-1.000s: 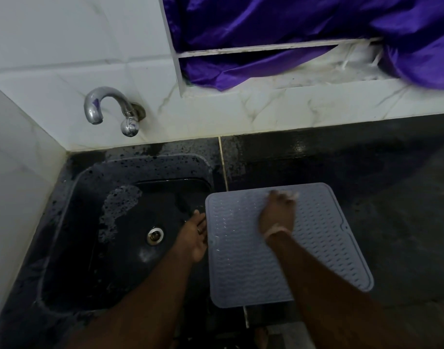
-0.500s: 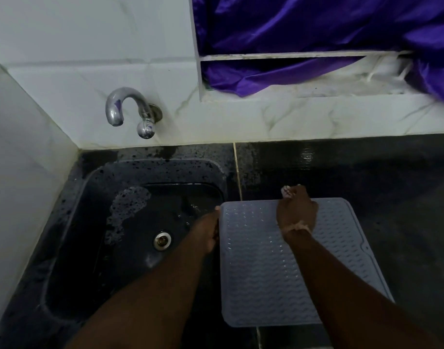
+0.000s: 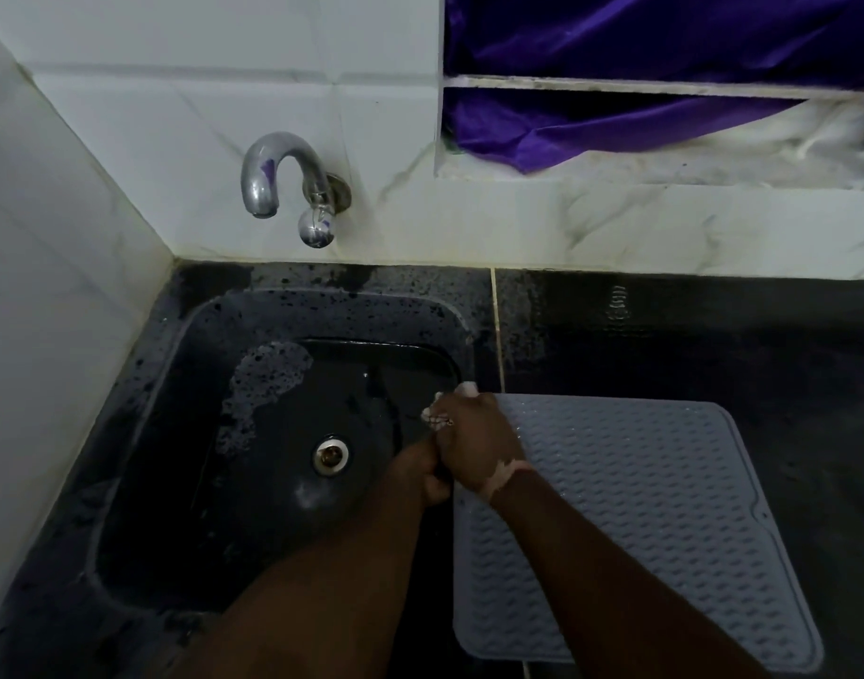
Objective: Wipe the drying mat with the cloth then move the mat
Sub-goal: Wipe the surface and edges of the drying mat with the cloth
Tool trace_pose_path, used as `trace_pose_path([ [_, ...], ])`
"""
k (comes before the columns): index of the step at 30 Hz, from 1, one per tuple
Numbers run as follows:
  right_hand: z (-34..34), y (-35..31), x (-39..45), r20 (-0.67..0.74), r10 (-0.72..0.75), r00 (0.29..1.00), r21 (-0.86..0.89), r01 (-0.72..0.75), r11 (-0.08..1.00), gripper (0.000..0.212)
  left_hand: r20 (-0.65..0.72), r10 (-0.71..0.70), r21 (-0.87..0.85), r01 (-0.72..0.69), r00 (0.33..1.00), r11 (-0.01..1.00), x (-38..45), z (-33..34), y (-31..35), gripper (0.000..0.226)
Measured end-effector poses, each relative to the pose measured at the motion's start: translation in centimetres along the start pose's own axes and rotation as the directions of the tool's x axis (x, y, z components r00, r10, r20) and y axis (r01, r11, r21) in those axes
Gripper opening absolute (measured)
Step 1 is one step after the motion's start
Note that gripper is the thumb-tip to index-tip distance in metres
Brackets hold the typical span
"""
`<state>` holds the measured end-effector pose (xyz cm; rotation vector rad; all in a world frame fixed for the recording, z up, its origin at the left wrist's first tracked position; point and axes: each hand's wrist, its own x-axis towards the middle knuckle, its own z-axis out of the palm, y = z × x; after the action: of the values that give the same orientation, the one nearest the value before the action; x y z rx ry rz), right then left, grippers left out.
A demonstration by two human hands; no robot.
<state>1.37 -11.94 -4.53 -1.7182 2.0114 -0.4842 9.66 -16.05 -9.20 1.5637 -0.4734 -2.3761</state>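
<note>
Countertop of dark polished stone [image 3: 714,335] fills the right half of the frame, bare and open beyond the far and right edges of the grey ribbed silicone drying mat [image 3: 640,507]. That mat lies flat in the lower right, its left edge running just beside the rim of the black speckled sink basin [image 3: 199,384], its far edge well apart from the white marble-tiled wall [image 3: 518,227]. Its surface shows rows of wavy ridges inside a raised border, with rounded corners and a small notch on the right side.

At the mat's upper-left corner the right hand [image 3: 474,443] is clenched around a pale crumpled cloth [image 3: 444,409], of which only a bit shows beyond the knuckles. The left hand [image 3: 427,475] sits just left of it, touching it, curled at the mat's left edge over the sink; whether it grasps that edge I cannot tell.

A chrome curved tap [image 3: 278,183] juts from the wall at upper left. Purple shiny fabric [image 3: 640,66] hangs in the upper right.
</note>
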Motion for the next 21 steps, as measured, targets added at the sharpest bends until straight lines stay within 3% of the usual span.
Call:
trace_pose_path([
  [1, -0.9, -0.2, 0.0, 0.055, -0.033, 0.998, 0.127, 0.025, 0.992, 0.032, 0.009, 0.002, -0.035, -0.002, 1.0, 0.999, -0.2, -0.2, -0.3, 0.047],
  [2, -1.9, 0.0, -0.1, 0.022, -0.024, 0.999, 0.239, 0.018, 0.971, 0.028, 0.022, -0.014, -0.038, 0.014, 1.0, 0.999, -0.3, -0.4, -0.6, 0.046],
  [3, -2.7, 0.6, -0.1, -0.099, 0.034, 0.995, 0.29, -0.004, 0.957, 0.023, 0.055, -0.035, -0.041, 0.037, 0.998, 0.998, -0.1, -0.3, -0.5, 0.044],
  [5, -3.7, 2.7, -0.4, -0.384, 0.204, 0.9, 0.146, -0.159, 0.976, 0.022, 0.077, -0.032, 0.022, 0.03, 0.997, 0.999, -0.2, 0.1, -0.3, 0.042],
  [6, -3.7, 3.4, -0.7, -0.43, 0.274, 0.86, 0.053, -0.279, 0.959, 0.023, 0.056, -0.013, 0.087, 0.008, 0.998, 0.996, -0.1, 0.2, -0.3, 0.04],
  [7, -3.2, 3.8, -1.1, -0.399, 0.31, 0.863, -0.034, -0.352, 0.936, 0.026, 0.042, -0.005, 0.109, 0.0, 0.999, 0.994, -0.1, 0.2, -0.4, 0.039],
  [9, -1.0, 3.6, -2.0, -0.236, 0.197, 0.951, -0.14, -0.234, 0.962, 0.028, 0.011, 0.032, 0.102, -0.033, 0.999, 0.994, 0.0, 0.1, -1.0, 0.039],
  [11, 0.0, 2.7, -2.9, -0.141, 0.028, 0.99, 0.0, -0.028, 1.0, 0.028, 0.024, 0.103, 0.046, -0.104, 0.994, 0.994, 0.2, -0.3, -1.8, 0.034],
  [13, -1.4, 2.7, -2.5, -0.128, 0.0, 0.992, 0.259, 0.033, 0.965, 0.028, 0.031, 0.126, 0.002, -0.126, 0.992, 0.992, 0.0, -0.4, -2.6, 0.027],
  [14, -2.2, 3.1, -2.0, -0.14, 0.011, 0.99, 0.309, 0.033, 0.951, 0.029, 0.027, 0.14, -0.02, -0.14, 0.99, 0.99, -0.4, -0.6, -3.0, 0.026],
  [18, -3.6, 4.1, -1.5, -0.218, 0.104, 0.97, -0.009, -0.108, 0.994, 0.032, 0.01, 0.15, -0.091, -0.149, 0.989, 0.985, -1.6, -1.8, -4.5, 0.034],
  [20, -1.7, 2.8, -2.4, -0.155, -0.004, 0.988, -0.203, -0.028, 0.979, 0.036, 0.037, 0.117, -0.066, -0.114, 0.992, 0.991, -2.2, -1.9, -4.9, 0.038],
  [21, -0.6, 1.9, -3.1, -0.111, -0.066, 0.992, -0.209, 0.042, 0.977, 0.036, 0.042, 0.102, -0.049, -0.1, 0.994, 0.994, -2.3, -1.9, -5.0, 0.04],
])
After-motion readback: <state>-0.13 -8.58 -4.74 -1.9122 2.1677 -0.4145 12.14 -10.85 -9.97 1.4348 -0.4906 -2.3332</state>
